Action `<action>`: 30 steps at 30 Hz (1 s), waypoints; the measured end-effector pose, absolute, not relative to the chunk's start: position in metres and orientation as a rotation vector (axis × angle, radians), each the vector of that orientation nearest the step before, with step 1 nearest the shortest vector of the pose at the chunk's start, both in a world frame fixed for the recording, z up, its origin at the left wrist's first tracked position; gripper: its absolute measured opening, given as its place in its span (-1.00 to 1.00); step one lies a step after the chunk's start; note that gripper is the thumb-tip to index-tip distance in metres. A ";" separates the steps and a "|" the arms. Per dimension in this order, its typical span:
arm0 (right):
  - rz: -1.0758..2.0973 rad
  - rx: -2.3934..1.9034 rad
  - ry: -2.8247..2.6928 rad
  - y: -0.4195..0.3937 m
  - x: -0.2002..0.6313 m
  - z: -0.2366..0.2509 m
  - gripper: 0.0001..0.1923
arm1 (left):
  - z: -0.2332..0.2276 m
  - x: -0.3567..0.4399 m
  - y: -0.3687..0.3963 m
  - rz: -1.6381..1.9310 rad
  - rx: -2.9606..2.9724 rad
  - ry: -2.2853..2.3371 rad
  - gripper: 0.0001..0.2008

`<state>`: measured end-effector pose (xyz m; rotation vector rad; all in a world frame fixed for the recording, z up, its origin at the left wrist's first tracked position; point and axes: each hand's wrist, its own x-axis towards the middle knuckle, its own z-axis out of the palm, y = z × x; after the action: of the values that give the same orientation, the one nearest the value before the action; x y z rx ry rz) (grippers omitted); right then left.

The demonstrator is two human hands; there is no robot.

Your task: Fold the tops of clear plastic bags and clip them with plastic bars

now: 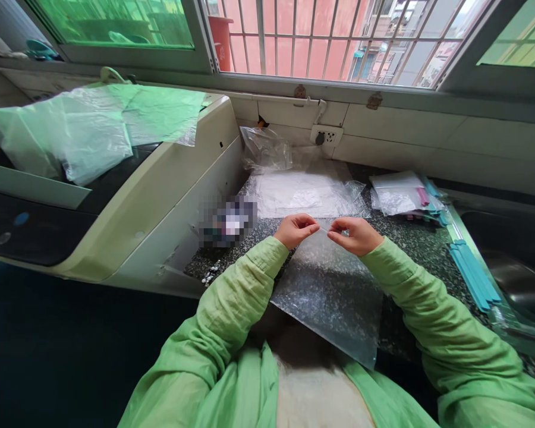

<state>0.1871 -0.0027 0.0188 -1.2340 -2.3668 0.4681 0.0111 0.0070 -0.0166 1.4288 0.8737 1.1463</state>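
A large clear plastic bag (330,291) hangs from my fingers over the front edge of the counter, its lower end near my body. My left hand (296,229) pinches the bag's top edge between thumb and fingers. Close beside it, my right hand (355,234) is closed in a pinch on the same edge, with a small gap between the two hands. Just beyond them lies a stack of clear plastic bags (301,187) on the counter.
To the left stands a washing machine (169,220) with plastic sheets (98,128) over its top. Filled small bags (401,193) lie at the right, near teal strips (475,276) and a sink (517,273). A socket (332,137) is on the wall beneath the barred window.
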 end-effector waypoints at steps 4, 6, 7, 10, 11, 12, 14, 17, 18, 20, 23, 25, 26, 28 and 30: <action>0.400 -1.227 -2.355 -0.005 0.184 0.019 -0.82 | -0.016 0.011 0.006 1.128 1.419 0.859 -0.67; 0.372 -1.215 -2.362 -0.005 0.184 0.019 -0.83 | -0.015 0.011 0.006 1.118 1.419 0.854 -0.67; 0.359 -1.212 -2.363 -0.005 0.184 0.018 -0.83 | -0.015 0.011 0.006 1.114 1.419 0.851 -0.67; 0.337 -1.205 -2.368 -0.005 0.184 0.018 -0.84 | -0.015 0.011 0.006 1.107 1.422 0.852 -0.68; 0.336 -1.202 -2.370 -0.005 0.184 0.018 -0.84 | -0.015 0.011 0.006 1.106 1.420 0.853 -0.68; 0.336 -1.199 -2.373 -0.005 0.184 0.018 -0.84 | -0.015 0.011 0.006 1.103 1.418 0.853 -0.68; 0.333 -1.199 -2.372 -0.005 0.183 0.018 -0.84 | -0.015 0.011 0.006 1.097 1.410 0.851 -0.68; 0.341 -1.203 -2.363 -0.005 0.182 0.018 -0.83 | -0.015 0.012 0.006 1.097 1.396 0.849 -0.69; 0.348 -1.205 -2.356 -0.005 0.182 0.018 -0.83 | -0.015 0.012 0.006 1.102 1.391 0.851 -0.69; 0.374 -1.206 -2.343 -0.005 0.182 0.017 -0.82 | -0.014 0.012 0.006 1.114 1.380 0.855 -0.69; 0.421 -1.203 -2.331 -0.005 0.182 0.017 -0.81 | -0.013 0.012 0.006 1.117 1.372 0.861 -0.69; 0.450 -1.195 -2.332 -0.005 0.182 0.016 -0.80 | -0.013 0.011 0.006 1.108 1.383 0.867 -0.69; 0.458 -1.190 -2.331 -0.005 0.181 0.016 -0.80 | -0.013 0.011 0.006 1.104 1.391 0.869 -0.70; 0.452 -1.188 -2.320 -0.006 0.180 0.016 -0.80 | -0.013 0.011 0.005 1.099 1.405 0.872 -0.70; 0.421 -1.189 -2.305 -0.007 0.179 0.015 -0.80 | -0.013 0.011 0.005 1.096 1.411 0.871 -0.70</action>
<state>0.1792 -0.0066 0.0153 -1.1887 -2.3050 0.4212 0.0107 0.0054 -0.0133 1.4108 0.8708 1.0961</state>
